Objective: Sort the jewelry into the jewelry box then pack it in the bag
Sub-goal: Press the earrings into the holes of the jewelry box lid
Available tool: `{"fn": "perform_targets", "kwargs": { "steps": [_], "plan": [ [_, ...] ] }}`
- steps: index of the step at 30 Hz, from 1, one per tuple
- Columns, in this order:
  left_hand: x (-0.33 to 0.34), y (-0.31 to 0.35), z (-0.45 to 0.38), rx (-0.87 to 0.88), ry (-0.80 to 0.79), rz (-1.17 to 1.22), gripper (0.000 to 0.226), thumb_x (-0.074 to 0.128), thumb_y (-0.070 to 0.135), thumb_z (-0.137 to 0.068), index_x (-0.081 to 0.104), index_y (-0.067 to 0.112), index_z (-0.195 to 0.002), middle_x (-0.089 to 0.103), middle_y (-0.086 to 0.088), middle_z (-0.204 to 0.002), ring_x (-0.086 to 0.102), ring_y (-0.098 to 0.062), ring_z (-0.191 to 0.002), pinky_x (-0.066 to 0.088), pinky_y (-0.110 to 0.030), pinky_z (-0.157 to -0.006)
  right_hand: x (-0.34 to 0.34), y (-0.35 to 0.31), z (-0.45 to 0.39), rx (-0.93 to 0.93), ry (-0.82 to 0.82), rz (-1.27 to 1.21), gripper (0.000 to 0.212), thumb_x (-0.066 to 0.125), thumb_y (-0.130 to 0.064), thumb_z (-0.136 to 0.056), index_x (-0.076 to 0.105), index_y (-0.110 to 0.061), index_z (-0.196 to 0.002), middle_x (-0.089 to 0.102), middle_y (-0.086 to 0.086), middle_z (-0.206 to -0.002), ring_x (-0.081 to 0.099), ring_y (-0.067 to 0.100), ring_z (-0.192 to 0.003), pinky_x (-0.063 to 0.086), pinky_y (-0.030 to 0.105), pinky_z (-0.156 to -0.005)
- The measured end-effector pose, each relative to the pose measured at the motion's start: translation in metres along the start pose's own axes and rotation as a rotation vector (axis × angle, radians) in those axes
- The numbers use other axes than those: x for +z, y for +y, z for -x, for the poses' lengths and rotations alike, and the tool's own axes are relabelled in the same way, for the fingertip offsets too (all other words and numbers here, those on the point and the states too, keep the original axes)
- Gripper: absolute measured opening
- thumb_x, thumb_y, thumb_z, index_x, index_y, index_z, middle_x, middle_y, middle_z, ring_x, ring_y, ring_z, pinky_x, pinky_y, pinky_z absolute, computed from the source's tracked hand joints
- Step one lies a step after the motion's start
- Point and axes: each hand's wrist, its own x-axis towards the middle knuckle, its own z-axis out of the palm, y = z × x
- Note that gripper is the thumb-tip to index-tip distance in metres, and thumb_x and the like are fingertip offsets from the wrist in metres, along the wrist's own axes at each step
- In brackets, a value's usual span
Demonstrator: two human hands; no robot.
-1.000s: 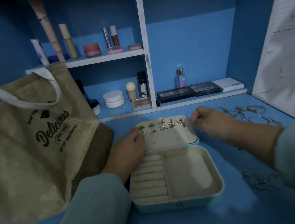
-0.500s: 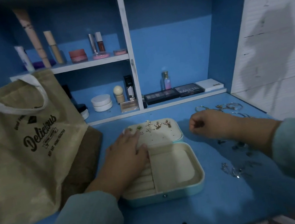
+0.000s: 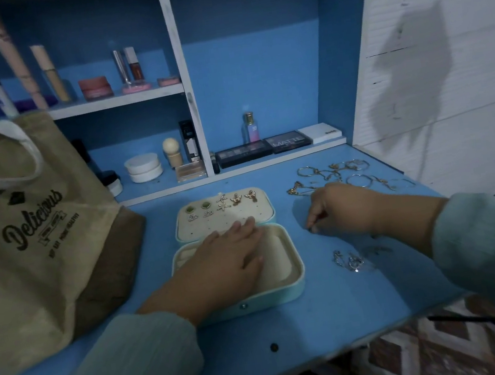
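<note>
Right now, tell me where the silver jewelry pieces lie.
In the head view, the small silver jewelry pieces lie on the blue tabletop, right of the open mint jewelry box, just below the right hand.

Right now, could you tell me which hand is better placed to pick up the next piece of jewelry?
Right. The right hand is beside the loose earrings on the table; the left hand rests on the jewelry box.
</note>
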Motion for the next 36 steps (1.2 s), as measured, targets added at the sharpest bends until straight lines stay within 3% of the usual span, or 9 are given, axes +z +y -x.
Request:
{"fn": "perform_targets", "kwargs": {
  "steps": [5, 10, 13, 16, 20, 26, 28, 31, 36],
  "plan": [
    [-0.003, 0.002, 0.0, -0.011, -0.01, 0.005, 0.053, 0.025, 0.037, -0.101, 0.005, 0.028, -0.149, -0.003, 0.012, -0.156, 0.002, -0.006, -0.143, 0.002, -0.029, -0.115, -0.012, 0.008, 0.01, 0.089, 0.039, -0.103, 0.015, 0.062, -0.015, -0.086, 0.073, -0.018, -0.097, 0.052, -0.022, -0.076, 0.049, -0.004, -0.073, 0.039, 0.01, -0.072],
    [-0.014, 0.014, -0.002, -0.032, 0.118, -0.018, 0.047, 0.027, 0.038, -0.1, 0.023, 0.033, -0.146, 0.027, 0.011, -0.151, 0.035, -0.013, -0.133, 0.026, -0.031, -0.109, -0.031, 0.025, 0.033, 0.168, 0.027, -0.062, 0.009, 0.063, -0.018, -0.086, 0.069, -0.025, -0.086, 0.058, -0.018, -0.078, 0.049, -0.005, -0.064, 0.035, 0.004, -0.055],
    [-0.019, 0.032, -0.01, 0.018, 0.175, -0.025, 0.043, 0.03, 0.037, -0.099, 0.034, 0.033, -0.141, 0.04, 0.009, -0.144, 0.044, -0.014, -0.124, 0.034, -0.031, -0.101, -0.042, 0.034, 0.05, 0.205, -0.039, -0.016, 0.014, 0.062, -0.02, -0.085, 0.065, -0.032, -0.079, 0.061, -0.017, -0.079, 0.052, -0.003, -0.065, 0.038, 0.011, -0.061],
    [-0.019, 0.05, -0.023, 0.08, 0.181, 0.034, 0.041, 0.037, 0.039, -0.097, 0.042, 0.036, -0.137, 0.044, 0.01, -0.14, 0.044, -0.012, -0.124, 0.033, -0.028, -0.1, -0.049, 0.04, 0.067, 0.224, -0.071, 0.014, 0.011, 0.062, -0.021, -0.086, 0.07, -0.028, -0.087, 0.058, -0.019, -0.08, 0.051, -0.004, -0.068, 0.037, 0.009, -0.064],
    [-0.022, 0.072, -0.052, 0.157, 0.073, 0.034, 0.038, 0.047, 0.041, -0.094, 0.049, 0.035, -0.132, 0.048, 0.01, -0.134, 0.043, -0.011, -0.123, 0.034, -0.027, -0.103, -0.045, 0.047, 0.085, 0.199, -0.06, 0.096, 0.015, 0.063, -0.02, -0.085, 0.072, -0.022, -0.097, 0.051, -0.021, -0.076, 0.049, -0.005, -0.069, 0.038, 0.013, -0.07],
    [-0.027, 0.09, -0.09, 0.143, 0.0, -0.021, 0.038, 0.052, 0.042, -0.092, 0.053, 0.032, -0.129, 0.05, 0.005, -0.13, 0.047, -0.017, -0.119, 0.037, -0.031, -0.096, -0.01, 0.059, 0.096, 0.064, 0.15, 0.142, 0.022, 0.06, -0.024, -0.086, 0.069, -0.023, -0.106, 0.048, -0.007, -0.089, 0.043, 0.01, -0.089, 0.043, 0.029, -0.086],
    [-0.027, 0.089, -0.098, 0.126, 0.012, -0.024, 0.036, 0.053, 0.041, -0.092, 0.053, 0.033, -0.127, 0.05, 0.004, -0.128, 0.046, -0.017, -0.118, 0.037, -0.031, -0.095, 0.002, 0.06, 0.096, -0.011, 0.266, 0.178, 0.024, 0.055, -0.029, -0.083, 0.071, -0.022, -0.099, 0.052, -0.004, -0.084, 0.049, 0.019, -0.081, 0.047, 0.035, -0.075],
    [-0.023, 0.084, -0.104, 0.103, 0.04, -0.032, 0.033, 0.053, 0.037, -0.093, 0.055, 0.035, -0.125, 0.05, 0.007, -0.128, 0.044, -0.016, -0.119, 0.035, -0.03, -0.095, 0.021, 0.06, 0.092, -0.047, 0.395, 0.232, 0.026, 0.053, -0.032, -0.075, 0.072, -0.023, -0.091, 0.056, -0.001, -0.073, 0.054, 0.022, -0.065, 0.047, 0.03, -0.056],
    [-0.011, 0.07, -0.104, 0.059, 0.104, 0.084, 0.027, 0.053, 0.031, -0.093, 0.06, 0.037, -0.119, 0.054, 0.009, -0.124, 0.046, -0.014, -0.116, 0.036, -0.031, -0.099, 0.03, 0.058, 0.086, -0.037, 0.471, 0.152, 0.013, 0.062, -0.024, -0.073, 0.071, -0.021, -0.081, 0.059, -0.001, -0.072, 0.055, 0.023, -0.067, 0.047, 0.033, -0.057]
  ]
}}
